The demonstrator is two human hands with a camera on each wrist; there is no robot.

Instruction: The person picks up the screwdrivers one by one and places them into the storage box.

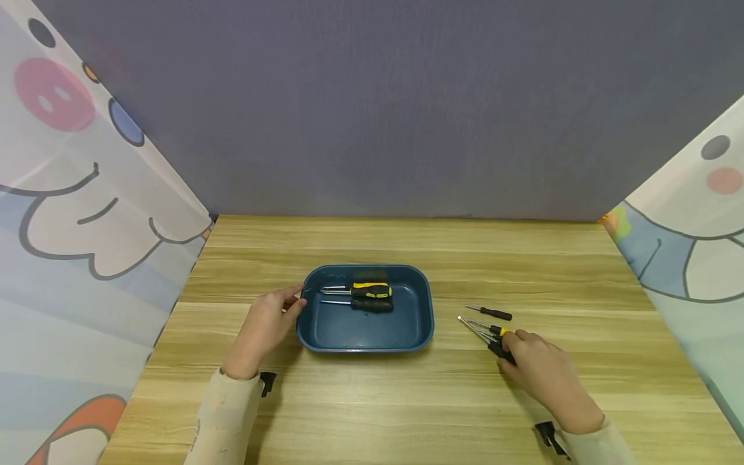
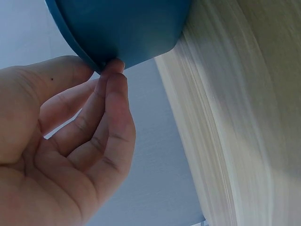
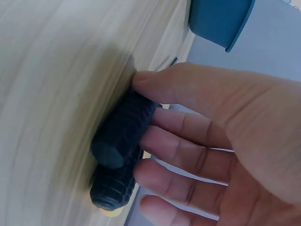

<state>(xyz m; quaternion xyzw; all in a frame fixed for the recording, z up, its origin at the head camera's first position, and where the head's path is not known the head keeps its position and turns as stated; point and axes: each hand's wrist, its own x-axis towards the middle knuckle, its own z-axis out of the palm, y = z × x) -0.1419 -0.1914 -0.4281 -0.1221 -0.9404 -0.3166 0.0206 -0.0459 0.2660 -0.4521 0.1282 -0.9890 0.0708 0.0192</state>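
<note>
A: At left, a person's left hand (image 1: 268,327) pinches the left end of a blue tray (image 1: 365,351), thumb and fingers clamped on the rim.

B: And inside?

A: Screwdrivers (image 1: 372,305) lie toward the far wall, tips left, leaving open room nearer the viewer.

B: Farther right?

A: A strip of bare table (image 1: 446,294), then a small screwdriver (image 1: 496,314) lying alone. Nearer, the right hand (image 1: 543,368) grips a black handle (image 3: 124,125) between thumb and fingers, a second handle (image 3: 113,186) just beside it.

B: The sound technique?

A: Probably a firm hold at mid-handle, shafts kept together and level. Any leftward move should clear the tray's raised right edge.
</note>
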